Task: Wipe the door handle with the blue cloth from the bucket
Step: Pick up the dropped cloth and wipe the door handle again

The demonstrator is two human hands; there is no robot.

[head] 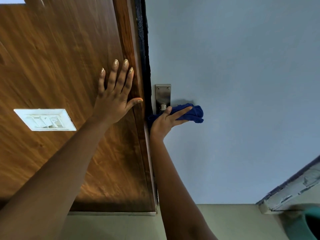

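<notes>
My right hand (166,120) grips a dark blue cloth (195,112) wrapped around the lever of the door handle. The lever is hidden under the cloth. Only the handle's steel backplate (162,95) and the round neck below it show, on the blue-grey door (242,84). My left hand (116,94) lies flat with fingers spread on the brown wooden panel (60,58) beside the door edge, and it holds nothing. The rim of a teal bucket (304,226) shows at the bottom right corner.
A white switch plate (45,119) is set in the wooden panel to the left. A dark gap (144,49) runs between the panel and the door. Pale floor (233,222) lies below, and a worn grey ledge (294,191) crosses the lower right.
</notes>
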